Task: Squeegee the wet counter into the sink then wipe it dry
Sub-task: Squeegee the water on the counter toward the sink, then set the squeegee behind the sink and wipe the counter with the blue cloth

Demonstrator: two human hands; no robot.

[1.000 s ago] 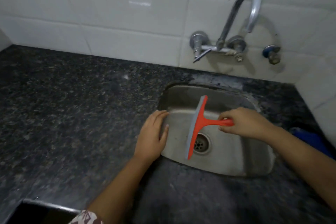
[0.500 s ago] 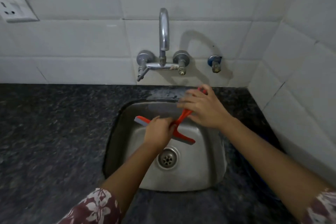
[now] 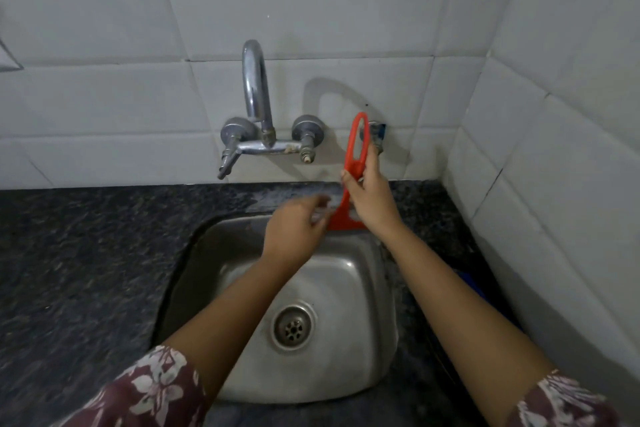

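Observation:
My right hand (image 3: 372,199) grips the orange squeegee (image 3: 354,152) by its handle, held upright with the loop end pointing up toward the wall tiles. Its blade end hangs low at the back rim of the steel sink (image 3: 346,374). My left hand (image 3: 298,230) is blurred, fingers apart, right beside the blade end; whether it touches the blade I cannot tell. The dark speckled counter (image 3: 86,270) surrounds the sink, with a wet sheen behind the basin.
A chrome wall faucet (image 3: 258,107) stands above the sink's back edge, with a small blue-capped valve (image 3: 379,132) right of it. Tiled walls close the back and right side. Something blue (image 3: 472,284) lies on the counter right of the sink, mostly hidden by my right arm.
The squeegee has swung from lying across the sink to standing upright near the wall. My left hand let go of the blade and drew back slightly to the left.

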